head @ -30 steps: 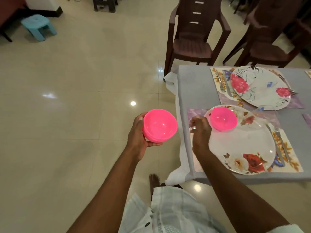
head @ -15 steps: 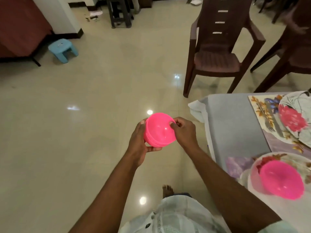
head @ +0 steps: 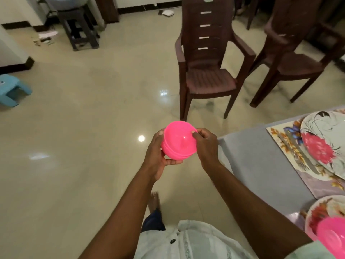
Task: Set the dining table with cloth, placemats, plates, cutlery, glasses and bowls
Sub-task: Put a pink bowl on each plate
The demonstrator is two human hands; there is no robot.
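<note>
A stack of pink plastic bowls (head: 178,142) is held over the floor, left of the table. My left hand (head: 155,156) cups the stack from below and the side. My right hand (head: 204,144) pinches the rim of the top bowl with thumb and fingers. The table with its grey cloth (head: 261,161) lies to the right. A floral placemat (head: 285,141) with cutlery carries a white plate (head: 324,144) with a pink flower. At the bottom right another pink bowl (head: 332,238) sits on a flowered plate (head: 321,208).
Two brown plastic chairs (head: 207,68) (head: 296,58) stand beyond the table. A blue step stool (head: 11,90) is at the far left, and a dark stool (head: 78,28) stands near the back wall. My bare foot (head: 154,200) is on the tiled floor.
My right hand left the table, came over to the stack and took hold of the top bowl's rim. The view turned left, so the table slid to the right edge.
</note>
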